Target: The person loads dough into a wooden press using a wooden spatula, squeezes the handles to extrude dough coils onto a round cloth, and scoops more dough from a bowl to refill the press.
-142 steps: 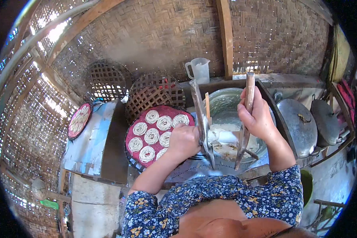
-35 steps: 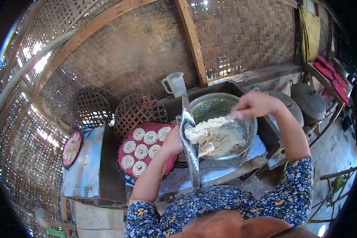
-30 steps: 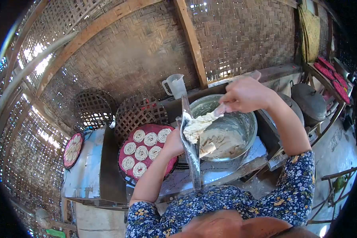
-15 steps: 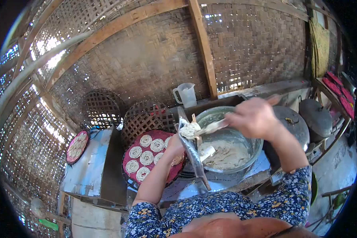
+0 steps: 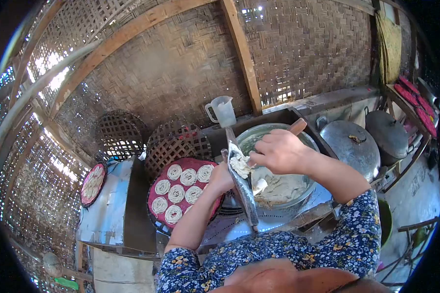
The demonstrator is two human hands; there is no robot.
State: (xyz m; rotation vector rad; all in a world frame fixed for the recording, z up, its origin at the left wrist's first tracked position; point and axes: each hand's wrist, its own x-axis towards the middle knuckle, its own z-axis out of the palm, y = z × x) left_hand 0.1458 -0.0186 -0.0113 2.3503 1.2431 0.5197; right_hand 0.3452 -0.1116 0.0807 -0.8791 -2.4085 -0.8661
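My left hand is closed round a long wooden dough press, tilted over the left rim of a big metal basin. Pale dough fills the opening in the press. My right hand grips a spatula by its wooden handle, with the blade end down at that dough and mostly hidden by my fingers. More sticky dough lies in the basin. Left of the press, a round tray lined with pink cloth carries several coiled noodle rounds.
A translucent measuring jug stands behind the basin. Woven trays lean near the wall. Lidded metal pots stand at right. A box at left bears another pink tray of rounds.
My right hand has come down and left, bringing the spatula's end to the dough in the press; its handle now points up and right. My left hand still holds the press.
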